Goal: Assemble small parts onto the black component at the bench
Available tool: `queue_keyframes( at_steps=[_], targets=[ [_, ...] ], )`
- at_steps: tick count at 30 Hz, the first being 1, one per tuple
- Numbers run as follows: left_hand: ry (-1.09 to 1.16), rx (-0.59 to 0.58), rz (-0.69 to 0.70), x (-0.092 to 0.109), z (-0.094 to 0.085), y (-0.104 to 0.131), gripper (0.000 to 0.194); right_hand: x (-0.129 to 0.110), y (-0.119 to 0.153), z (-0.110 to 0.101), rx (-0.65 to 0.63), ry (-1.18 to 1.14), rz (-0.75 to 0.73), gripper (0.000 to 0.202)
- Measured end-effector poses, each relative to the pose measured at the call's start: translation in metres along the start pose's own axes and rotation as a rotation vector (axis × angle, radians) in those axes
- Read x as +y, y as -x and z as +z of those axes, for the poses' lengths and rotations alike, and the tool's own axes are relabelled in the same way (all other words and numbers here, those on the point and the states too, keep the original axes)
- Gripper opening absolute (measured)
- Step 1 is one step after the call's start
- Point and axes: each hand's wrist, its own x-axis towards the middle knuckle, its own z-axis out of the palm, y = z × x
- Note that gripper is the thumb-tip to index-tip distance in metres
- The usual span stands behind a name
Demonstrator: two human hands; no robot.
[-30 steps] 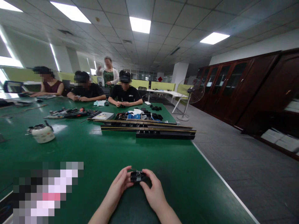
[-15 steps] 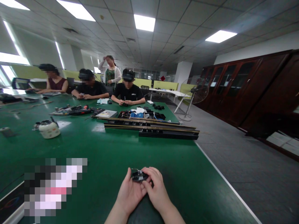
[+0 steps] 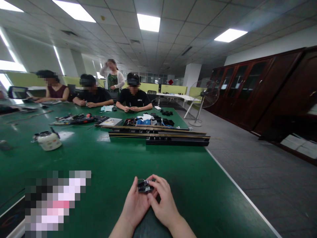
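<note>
Near the front of the green table (image 3: 111, 168), both of my hands are around a small black part with shiny metal pieces (image 3: 145, 187). My left hand (image 3: 135, 206) is palm up, with its thumb along the part's left side and its fingers beneath. From the right, my right hand (image 3: 163, 200) has its thumb and fingertips on the part's right end. A thin bright piece runs along the part's upper edge. The exact kind of part is too small to make out, and my fingers hide its right end.
Black rails with thin brass-coloured rods (image 3: 158, 135) lie across the table ahead. A white pot (image 3: 49, 141) stands at left, beyond a partly blurred screen device (image 3: 12, 211). Tools (image 3: 76, 119) lie farther back. Several people are across the table; a fan (image 3: 201, 99) stands at right.
My right hand's fingers have lifted and shifted slightly on the black part, showing more of its top. The whole view has swung a little to the right.
</note>
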Motion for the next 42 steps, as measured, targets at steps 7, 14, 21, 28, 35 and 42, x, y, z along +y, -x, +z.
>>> queue_keyframes(
  at_steps=[7, 14, 21, 28, 35, 42],
  targets=[
    [-0.01, 0.089, 0.0, 0.0, 0.001, 0.001, 0.04, 0.006, 0.0, 0.005, 0.007, 0.054, 0.025, 0.029],
    [0.008, 0.145, -0.01, -0.001, 0.007, 0.002, 0.036, 0.002, -0.001, 0.003, 0.001, 0.056, 0.024, 0.029],
    [0.012, 0.251, 0.034, 0.0, 0.003, 0.001, 0.032, 0.001, -0.003, 0.0, 0.08, -0.061, 0.018, 0.02],
    [0.039, 0.217, 0.049, 0.001, -0.001, 0.0, 0.032, 0.014, 0.001, 0.001, 0.272, -0.049, 0.126, 0.018],
    [0.032, 0.233, 0.027, 0.002, -0.002, 0.001, 0.038, 0.022, 0.0, -0.002, 0.367, -0.029, 0.163, 0.023],
    [0.002, 0.235, 0.04, 0.001, -0.001, 0.0, 0.037, 0.036, 0.0, -0.003, 0.467, -0.005, 0.228, 0.029]
  ],
)
